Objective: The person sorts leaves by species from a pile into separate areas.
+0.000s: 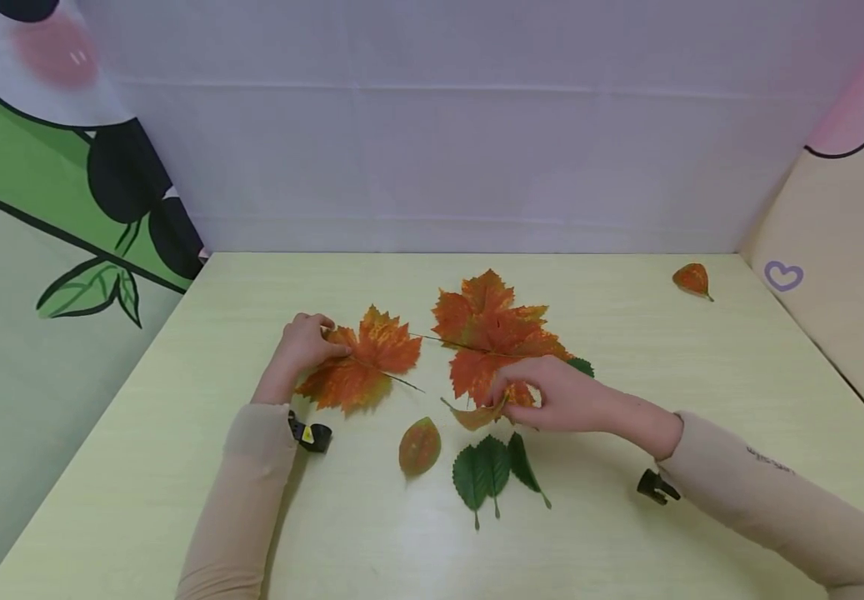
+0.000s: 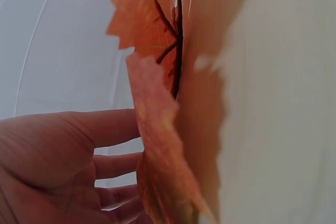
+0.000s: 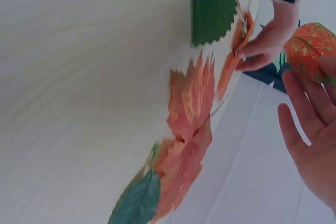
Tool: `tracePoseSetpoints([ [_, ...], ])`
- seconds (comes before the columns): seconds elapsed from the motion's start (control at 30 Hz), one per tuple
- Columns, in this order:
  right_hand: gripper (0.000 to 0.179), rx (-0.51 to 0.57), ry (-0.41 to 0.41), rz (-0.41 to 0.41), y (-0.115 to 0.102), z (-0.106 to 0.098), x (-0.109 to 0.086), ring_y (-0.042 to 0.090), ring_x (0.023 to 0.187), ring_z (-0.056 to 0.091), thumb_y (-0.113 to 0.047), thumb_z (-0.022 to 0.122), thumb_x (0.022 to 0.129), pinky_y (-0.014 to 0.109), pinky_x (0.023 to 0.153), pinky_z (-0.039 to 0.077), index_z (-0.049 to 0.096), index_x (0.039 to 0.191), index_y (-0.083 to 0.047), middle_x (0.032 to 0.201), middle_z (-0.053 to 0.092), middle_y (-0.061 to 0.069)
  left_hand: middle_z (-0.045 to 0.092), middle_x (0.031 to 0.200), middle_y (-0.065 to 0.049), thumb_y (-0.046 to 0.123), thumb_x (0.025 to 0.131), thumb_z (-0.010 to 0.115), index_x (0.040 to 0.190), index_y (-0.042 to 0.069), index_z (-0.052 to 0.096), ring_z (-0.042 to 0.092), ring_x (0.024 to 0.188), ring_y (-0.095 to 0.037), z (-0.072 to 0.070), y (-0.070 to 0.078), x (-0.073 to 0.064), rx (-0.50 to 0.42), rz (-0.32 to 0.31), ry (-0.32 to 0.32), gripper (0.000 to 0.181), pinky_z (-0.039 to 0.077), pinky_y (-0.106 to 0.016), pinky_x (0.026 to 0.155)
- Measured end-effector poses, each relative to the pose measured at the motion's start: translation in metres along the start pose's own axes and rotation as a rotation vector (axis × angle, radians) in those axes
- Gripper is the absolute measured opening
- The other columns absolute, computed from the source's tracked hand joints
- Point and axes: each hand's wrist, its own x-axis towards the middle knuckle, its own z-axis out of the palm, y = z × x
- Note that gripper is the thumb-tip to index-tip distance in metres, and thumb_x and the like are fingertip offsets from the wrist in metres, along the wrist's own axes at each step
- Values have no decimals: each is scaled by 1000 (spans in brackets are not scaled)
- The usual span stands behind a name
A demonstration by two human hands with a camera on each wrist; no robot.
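On the left of the table in the head view lies an orange maple leaf (image 1: pixel 381 346). My left hand (image 1: pixel 304 346) pinches its left edge, the thumb on its upper face; in the left wrist view the leaf (image 2: pixel 157 129) is seen edge-on. Between thumb and fingertips my right hand (image 1: pixel 551 396) holds a small orange oval leaf (image 1: pixel 475 417), just above the table. The right wrist view shows the green-veined face of this leaf. Behind the right hand, larger orange maple leaves (image 1: pixel 487 321) lie flat, partly covered by it.
Three green serrated leaves (image 1: pixel 471 479) lie in front of the right hand. A brownish oval leaf (image 1: pixel 420 447) is left of them. Part of another green leaf (image 1: pixel 581 366) shows beside the maple leaves. One small orange leaf (image 1: pixel 692 280) lies at the table's back right.
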Motion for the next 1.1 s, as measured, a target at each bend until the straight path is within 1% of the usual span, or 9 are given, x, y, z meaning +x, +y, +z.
tracePoseSetpoints([
  [0.13, 17, 2, -1, 94, 3, -12, -6, 2, 67, 56, -6, 57, 82, 24, 56, 44, 62, 90, -20, 86, 67, -9, 33, 128, -30, 27, 83, 64, 126, -6, 45, 32, 115, -44, 1, 0, 0, -15, -1, -8, 58, 34, -52, 92],
  [0.2, 14, -1, 7, 123, 6, -17, -9, 4, 73, 58, -6, 59, 83, 23, 55, 44, 61, 91, -18, 85, 68, -5, 33, 128, -30, 27, 84, 64, 125, -6, 45, 31, 116, -44, 1, -1, 0, -14, -2, -12, 57, 34, -52, 92],
  [0.3, 12, 9, 19, 154, 11, -25, -13, 11, 73, 62, -8, 60, 85, 22, 51, 45, 61, 93, -17, 86, 68, -1, 32, 128, -30, 27, 83, 64, 125, -6, 46, 30, 116, -45, 1, -1, 0, -12, -4, -15, 56, 34, -53, 92],
  [0.4, 12, -9, 54, 166, 18, -32, -16, 16, 76, 63, -10, 60, 87, 24, 57, 47, 60, 97, -16, 87, 67, -2, 32, 129, -30, 28, 83, 64, 125, -6, 46, 29, 116, -45, 2, -1, 0, -12, -5, -12, 57, 34, -53, 92],
  [0.53, 15, -80, 116, 182, 27, -41, -20, 12, 79, 61, -11, 60, 87, 24, 62, 46, 61, 101, -15, 87, 66, -6, 30, 130, -31, 28, 83, 64, 125, -6, 45, 28, 117, -46, 2, -3, 1, -6, -2, -6, 58, 33, -53, 93],
  [0.63, 19, -118, 146, 207, 35, -47, -23, 9, 83, 61, -10, 60, 87, 25, 65, 48, 62, 106, -12, 90, 65, -6, 30, 131, -30, 28, 83, 64, 126, -6, 45, 27, 119, -46, 2, -3, 1, -3, 0, -6, 58, 33, -53, 94],
  [0.73, 24, -135, 168, 237, 43, -52, -25, 11, 86, 62, -10, 58, 88, 28, 70, 50, 61, 112, -10, 95, 66, -3, 30, 132, -30, 28, 84, 64, 127, -5, 44, 26, 120, -46, 2, -2, 1, -5, -2, -8, 58, 32, -53, 94],
  [0.9, 29, -158, 220, 310, 60, -59, -30, 15, 84, 63, -11, 58, 89, 35, 73, 49, 58, 118, -11, 94, 66, 0, 30, 131, -29, 29, 85, 63, 128, -5, 44, 27, 119, -45, 3, -2, 1, -17, -10, -12, 58, 33, -53, 93],
  [1.1, 24, -182, 273, 441, 77, -70, -36, 19, 80, 62, -19, 61, 87, 34, 69, 47, 62, 110, -12, 87, 67, 3, 30, 130, -28, 28, 85, 63, 127, -5, 44, 28, 119, -44, 3, -2, 0, -20, -19, -10, 57, 34, -52, 93],
])
